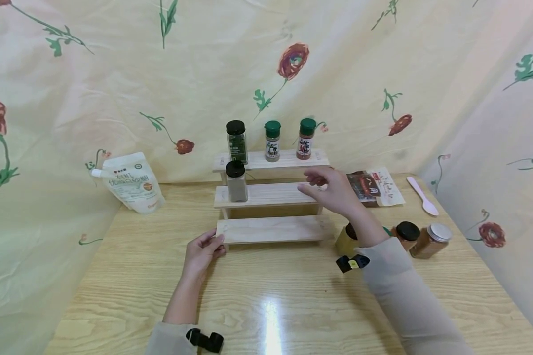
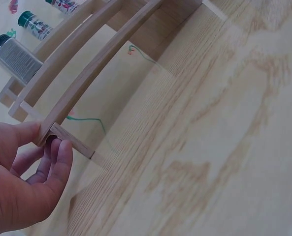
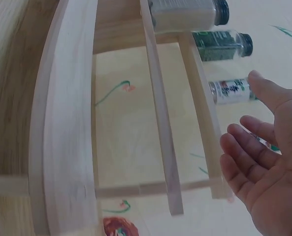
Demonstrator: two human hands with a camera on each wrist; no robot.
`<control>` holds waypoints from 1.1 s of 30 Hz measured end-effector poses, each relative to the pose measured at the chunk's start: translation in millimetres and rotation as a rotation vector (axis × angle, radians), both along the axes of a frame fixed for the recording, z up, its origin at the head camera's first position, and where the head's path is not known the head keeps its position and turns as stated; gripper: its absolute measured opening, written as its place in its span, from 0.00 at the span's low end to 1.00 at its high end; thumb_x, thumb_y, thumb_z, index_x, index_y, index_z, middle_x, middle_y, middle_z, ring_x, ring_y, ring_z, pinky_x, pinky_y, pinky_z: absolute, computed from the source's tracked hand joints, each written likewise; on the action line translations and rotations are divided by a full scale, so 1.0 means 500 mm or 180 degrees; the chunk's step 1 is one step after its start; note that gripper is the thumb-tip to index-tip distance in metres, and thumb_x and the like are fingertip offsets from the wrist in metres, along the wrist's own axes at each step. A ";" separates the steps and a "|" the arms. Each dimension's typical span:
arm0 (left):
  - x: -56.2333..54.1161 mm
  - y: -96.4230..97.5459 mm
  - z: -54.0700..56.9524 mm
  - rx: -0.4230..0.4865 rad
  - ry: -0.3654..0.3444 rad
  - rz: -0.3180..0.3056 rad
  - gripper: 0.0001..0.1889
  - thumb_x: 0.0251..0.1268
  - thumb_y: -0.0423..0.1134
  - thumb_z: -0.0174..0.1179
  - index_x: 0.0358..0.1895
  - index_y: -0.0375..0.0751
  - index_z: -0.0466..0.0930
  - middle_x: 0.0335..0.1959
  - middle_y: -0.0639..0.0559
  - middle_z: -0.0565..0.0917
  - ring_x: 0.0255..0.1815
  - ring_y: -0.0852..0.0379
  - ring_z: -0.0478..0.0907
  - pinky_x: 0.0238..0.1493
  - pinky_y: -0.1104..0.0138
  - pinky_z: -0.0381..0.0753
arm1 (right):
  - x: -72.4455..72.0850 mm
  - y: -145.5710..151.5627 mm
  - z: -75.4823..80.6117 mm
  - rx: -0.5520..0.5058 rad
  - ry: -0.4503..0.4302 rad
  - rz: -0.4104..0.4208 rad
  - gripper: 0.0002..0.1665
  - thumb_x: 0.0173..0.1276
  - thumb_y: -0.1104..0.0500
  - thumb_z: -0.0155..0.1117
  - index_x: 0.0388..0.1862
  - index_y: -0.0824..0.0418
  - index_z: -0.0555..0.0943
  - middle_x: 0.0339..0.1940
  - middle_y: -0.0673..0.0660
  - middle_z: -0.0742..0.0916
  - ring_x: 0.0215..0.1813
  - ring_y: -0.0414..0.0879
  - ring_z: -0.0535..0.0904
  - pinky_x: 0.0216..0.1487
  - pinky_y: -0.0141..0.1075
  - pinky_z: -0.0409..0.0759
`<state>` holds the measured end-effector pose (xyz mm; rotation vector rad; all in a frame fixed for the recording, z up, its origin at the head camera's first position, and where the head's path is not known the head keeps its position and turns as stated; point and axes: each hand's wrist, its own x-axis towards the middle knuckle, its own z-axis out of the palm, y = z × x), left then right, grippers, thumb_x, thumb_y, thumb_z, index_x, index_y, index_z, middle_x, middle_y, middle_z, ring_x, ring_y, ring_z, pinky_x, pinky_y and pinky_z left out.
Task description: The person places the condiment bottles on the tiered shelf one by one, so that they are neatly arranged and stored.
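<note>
A three-step wooden spice rack point(image 1: 271, 230) stands on the table. My left hand point(image 1: 203, 252) grips the left end of its lowest board, thumb on top and fingers curled underneath, as the left wrist view shows. My right hand point(image 1: 330, 190) hovers by the right end of the middle step, fingers loosely bent and nothing between them. On the middle step, at the left, stands a black-capped jar of pale powder point(image 1: 237, 185). The top step carries a black-capped jar of green herbs point(image 1: 237, 143), a green-capped shaker point(image 1: 273, 142) and a green-capped reddish shaker point(image 1: 305, 140).
Right of the rack stand a yellowish jar point(image 1: 345, 242), partly behind the right forearm, a black-capped jar point(image 1: 407, 231) and a silver-capped jar point(image 1: 432, 241). Behind them lie spice packets point(image 1: 375, 187) and a white spoon point(image 1: 422, 195). A white spouted pouch point(image 1: 133, 182) leans at the back left.
</note>
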<state>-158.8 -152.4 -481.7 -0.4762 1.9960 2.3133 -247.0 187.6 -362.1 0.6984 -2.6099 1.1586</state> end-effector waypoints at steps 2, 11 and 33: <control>0.000 0.000 0.001 0.0008 -0.0008 -0.0003 0.24 0.71 0.30 0.64 0.67 0.26 0.73 0.36 0.47 0.82 0.34 0.57 0.84 0.41 0.70 0.89 | 0.002 0.013 0.002 0.0054 0.0065 0.0026 0.21 0.68 0.53 0.73 0.55 0.64 0.83 0.46 0.60 0.87 0.46 0.51 0.82 0.48 0.49 0.84; 0.000 -0.001 0.004 0.0010 0.0007 -0.0043 0.24 0.71 0.31 0.63 0.68 0.27 0.72 0.37 0.48 0.81 0.35 0.57 0.83 0.43 0.69 0.89 | 0.025 0.069 -0.002 0.0322 0.0167 -0.0086 0.23 0.68 0.53 0.73 0.55 0.66 0.83 0.44 0.61 0.87 0.44 0.52 0.83 0.43 0.48 0.84; 0.000 -0.003 0.000 -0.0005 -0.0035 -0.0020 0.24 0.71 0.31 0.64 0.66 0.28 0.74 0.36 0.48 0.82 0.34 0.57 0.84 0.41 0.69 0.89 | 0.092 0.173 -0.060 0.0482 -0.0078 -0.0124 0.24 0.69 0.54 0.72 0.57 0.68 0.81 0.48 0.64 0.87 0.50 0.59 0.83 0.51 0.58 0.84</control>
